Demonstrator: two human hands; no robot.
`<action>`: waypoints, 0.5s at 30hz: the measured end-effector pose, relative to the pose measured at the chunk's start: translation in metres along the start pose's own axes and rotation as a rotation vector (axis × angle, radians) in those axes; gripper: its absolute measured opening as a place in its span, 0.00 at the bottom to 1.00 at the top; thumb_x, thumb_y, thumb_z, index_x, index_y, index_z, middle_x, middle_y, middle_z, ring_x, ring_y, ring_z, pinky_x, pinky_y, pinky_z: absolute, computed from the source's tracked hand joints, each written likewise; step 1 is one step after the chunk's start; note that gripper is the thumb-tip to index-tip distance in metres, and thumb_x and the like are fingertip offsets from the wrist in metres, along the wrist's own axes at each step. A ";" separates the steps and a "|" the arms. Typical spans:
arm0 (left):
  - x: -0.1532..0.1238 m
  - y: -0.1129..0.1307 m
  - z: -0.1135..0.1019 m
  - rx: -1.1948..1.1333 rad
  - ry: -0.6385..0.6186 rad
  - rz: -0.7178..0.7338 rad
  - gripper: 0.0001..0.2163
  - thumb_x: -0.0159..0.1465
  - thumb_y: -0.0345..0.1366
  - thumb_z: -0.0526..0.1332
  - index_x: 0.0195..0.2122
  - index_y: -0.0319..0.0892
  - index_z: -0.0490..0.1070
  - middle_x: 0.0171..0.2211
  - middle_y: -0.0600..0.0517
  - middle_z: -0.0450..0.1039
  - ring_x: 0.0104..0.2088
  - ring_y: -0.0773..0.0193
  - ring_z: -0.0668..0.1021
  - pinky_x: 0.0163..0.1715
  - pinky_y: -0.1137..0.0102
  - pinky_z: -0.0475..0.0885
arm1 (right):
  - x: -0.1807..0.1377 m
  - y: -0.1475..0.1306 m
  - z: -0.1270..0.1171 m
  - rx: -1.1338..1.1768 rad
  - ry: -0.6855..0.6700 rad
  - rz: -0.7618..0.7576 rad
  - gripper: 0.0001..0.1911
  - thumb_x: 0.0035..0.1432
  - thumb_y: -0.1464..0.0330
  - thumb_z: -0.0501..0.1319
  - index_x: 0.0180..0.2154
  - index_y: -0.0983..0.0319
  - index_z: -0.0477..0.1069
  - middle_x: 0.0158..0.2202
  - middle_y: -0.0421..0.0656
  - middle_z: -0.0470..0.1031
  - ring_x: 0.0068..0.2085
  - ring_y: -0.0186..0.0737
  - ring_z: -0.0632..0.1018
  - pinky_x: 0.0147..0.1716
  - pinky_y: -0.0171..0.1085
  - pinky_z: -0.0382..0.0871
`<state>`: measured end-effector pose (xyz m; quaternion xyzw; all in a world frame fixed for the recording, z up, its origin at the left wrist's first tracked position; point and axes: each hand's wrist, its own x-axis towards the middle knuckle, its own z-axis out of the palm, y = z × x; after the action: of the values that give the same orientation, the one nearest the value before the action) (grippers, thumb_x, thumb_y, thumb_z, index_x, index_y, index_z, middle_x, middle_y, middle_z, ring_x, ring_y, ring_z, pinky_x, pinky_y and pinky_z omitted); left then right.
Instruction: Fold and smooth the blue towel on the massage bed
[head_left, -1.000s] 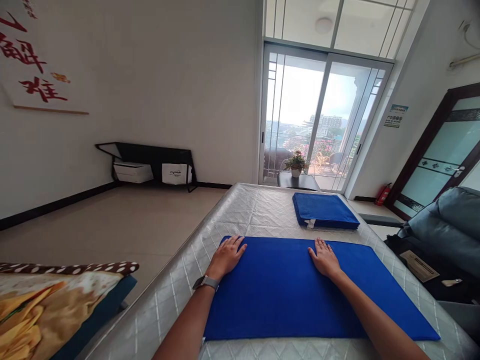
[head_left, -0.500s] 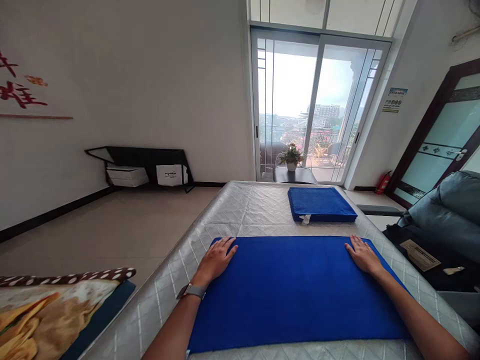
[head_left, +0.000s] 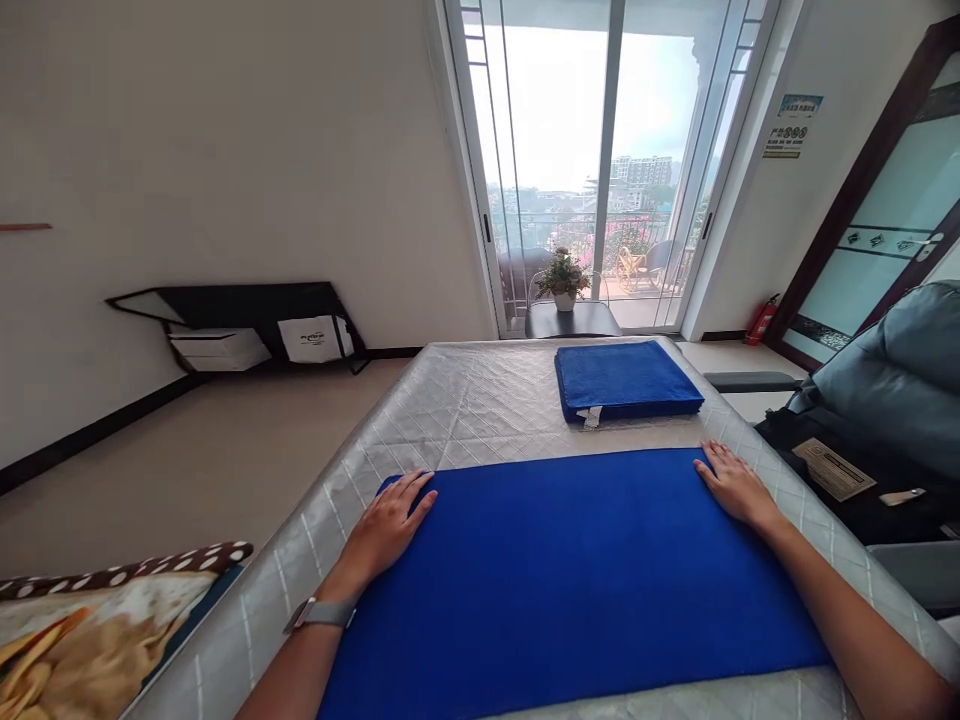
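Observation:
A blue towel (head_left: 570,570) lies spread flat across the silver quilted mattress (head_left: 397,425). On its far left corner rests my left hand (head_left: 388,520), palm down with the fingers stretched out. My right hand (head_left: 735,482) lies flat at the far right corner, fingers extended and slightly apart. Neither hand grips the cloth. Beyond the spread towel sits a neat stack of folded blue towels (head_left: 626,378), with a white tag showing at its front edge. A grey-banded watch is on my left wrist.
A patterned blanket (head_left: 97,640) lies at the lower left. Behind the mattress stands a chair (head_left: 574,320) bearing a potted plant (head_left: 562,280), before glass sliding doors. A dark armchair (head_left: 900,390) with a black bag (head_left: 817,480) is on the right. A black rack (head_left: 255,310) stands by the wall.
The camera view has shifted and tilted down a little. Both hands stay flat at the far corners of the towel, which appears slightly rotated in view. The folded stack stays on the mattress.

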<state>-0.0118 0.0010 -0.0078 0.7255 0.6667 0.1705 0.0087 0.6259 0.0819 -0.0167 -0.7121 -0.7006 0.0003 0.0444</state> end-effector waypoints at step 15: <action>-0.004 -0.008 -0.007 0.087 -0.041 -0.123 0.28 0.74 0.51 0.43 0.69 0.44 0.61 0.71 0.43 0.57 0.71 0.52 0.59 0.69 0.52 0.53 | -0.006 -0.006 -0.010 0.033 0.042 0.011 0.36 0.71 0.52 0.37 0.71 0.64 0.52 0.73 0.49 0.52 0.73 0.46 0.53 0.70 0.49 0.45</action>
<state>-0.0218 -0.0035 -0.0045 0.6862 0.7165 0.1255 0.0015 0.6203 0.0749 -0.0069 -0.7152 -0.6954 -0.0029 0.0708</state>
